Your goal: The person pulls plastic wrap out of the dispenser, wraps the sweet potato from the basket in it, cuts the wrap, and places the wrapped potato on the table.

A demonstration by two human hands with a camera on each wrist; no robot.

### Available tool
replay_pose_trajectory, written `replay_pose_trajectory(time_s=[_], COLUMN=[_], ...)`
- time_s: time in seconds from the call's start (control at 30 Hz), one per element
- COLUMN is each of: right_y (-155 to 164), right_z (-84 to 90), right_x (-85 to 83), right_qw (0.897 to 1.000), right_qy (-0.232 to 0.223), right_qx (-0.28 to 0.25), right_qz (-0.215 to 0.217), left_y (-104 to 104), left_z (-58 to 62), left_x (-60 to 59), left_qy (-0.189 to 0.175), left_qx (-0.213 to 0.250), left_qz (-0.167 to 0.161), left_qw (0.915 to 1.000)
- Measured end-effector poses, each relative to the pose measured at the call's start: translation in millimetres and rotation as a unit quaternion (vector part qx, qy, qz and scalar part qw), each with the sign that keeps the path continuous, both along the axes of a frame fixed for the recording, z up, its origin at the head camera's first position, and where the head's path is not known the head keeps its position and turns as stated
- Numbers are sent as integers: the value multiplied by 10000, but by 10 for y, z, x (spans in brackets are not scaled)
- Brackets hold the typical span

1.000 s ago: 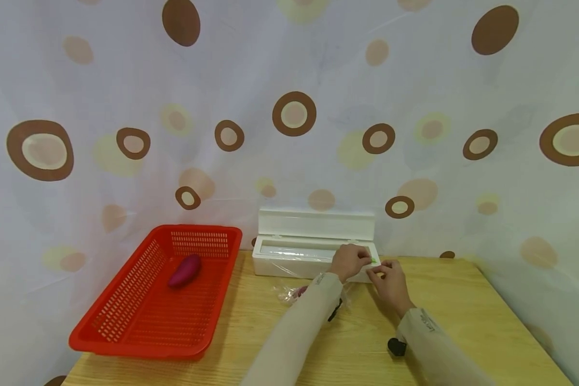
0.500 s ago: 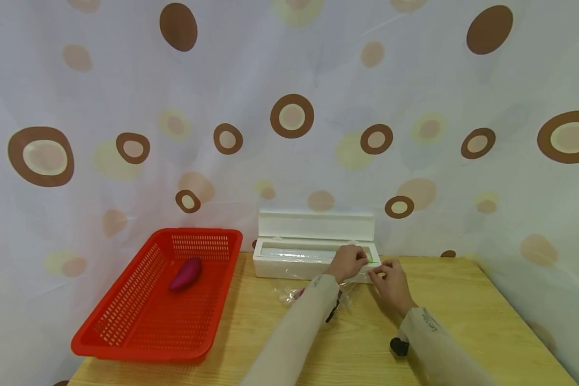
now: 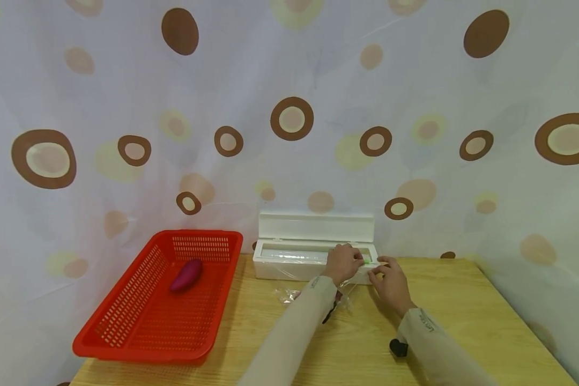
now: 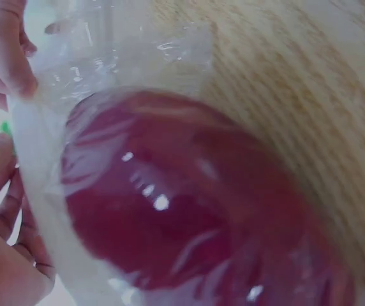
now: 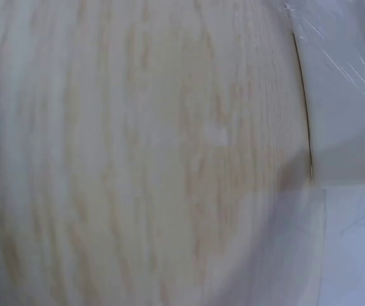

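A white cling film dispenser [image 3: 275, 269] stands at the back of the table with its lid raised, a roll inside. My left hand [image 3: 341, 264] pinches a small green slide cutter [image 3: 368, 262] at the front rim, near the right end. The right hand [image 3: 392, 285] grips the box's front right corner, thumb on the front face. Clear film [image 3: 286, 295] hangs from the front onto the table. In the left wrist view a glossy purple vegetable [image 4: 170, 191] lies under this film; my left forearm mostly hides it in the head view.
A red plastic basket [image 3: 219, 316] stands on the left of the wooden table [image 3: 453, 316], holding another purple vegetable [image 3: 187, 275], tapered at one end. A patterned curtain [image 3: 318, 166] hangs right behind the dispenser. The table's right edge slants beyond my right arm.
My left hand has moved a little to the left along the front rim with the green slide cutter. The right hand stays at the corner. The head view has tilted slightly upward.
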State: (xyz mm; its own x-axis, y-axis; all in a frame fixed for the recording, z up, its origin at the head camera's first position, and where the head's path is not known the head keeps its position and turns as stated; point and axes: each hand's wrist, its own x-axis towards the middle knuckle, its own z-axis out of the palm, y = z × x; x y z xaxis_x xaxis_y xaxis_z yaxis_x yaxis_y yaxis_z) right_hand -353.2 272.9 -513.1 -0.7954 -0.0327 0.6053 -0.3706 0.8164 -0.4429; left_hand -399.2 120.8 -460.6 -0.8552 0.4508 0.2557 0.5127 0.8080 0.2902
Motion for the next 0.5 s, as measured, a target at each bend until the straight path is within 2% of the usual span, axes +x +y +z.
replay_pose_trajectory(time_s=[0.1, 0.23, 0.33, 0.43, 0.5], right_y=[-15, -28, -37, -54, -71], right_z=[-9, 22, 60, 85, 90], right_x=[1, 5, 20, 31, 27], right_qw=[9998, 9998, 9995, 9995, 9994], right_qy=[-169, -207, -256, -227, -203], right_qx=[-41, 43, 105, 202, 282], right_qz=[-18, -58, -115, -109, -95], left_y=[-26, -98, -168, -229, -257], left_z=[14, 46, 47, 48, 63], left_x=[14, -3, -23, -24, -10], left_qy=[105, -121, -129, 86, 296], left_qx=[-306, -173, -286, -746, -1156], left_qz=[34, -196, -179, -23, 95], left_qw=[9995, 9996, 9993, 9972, 9928])
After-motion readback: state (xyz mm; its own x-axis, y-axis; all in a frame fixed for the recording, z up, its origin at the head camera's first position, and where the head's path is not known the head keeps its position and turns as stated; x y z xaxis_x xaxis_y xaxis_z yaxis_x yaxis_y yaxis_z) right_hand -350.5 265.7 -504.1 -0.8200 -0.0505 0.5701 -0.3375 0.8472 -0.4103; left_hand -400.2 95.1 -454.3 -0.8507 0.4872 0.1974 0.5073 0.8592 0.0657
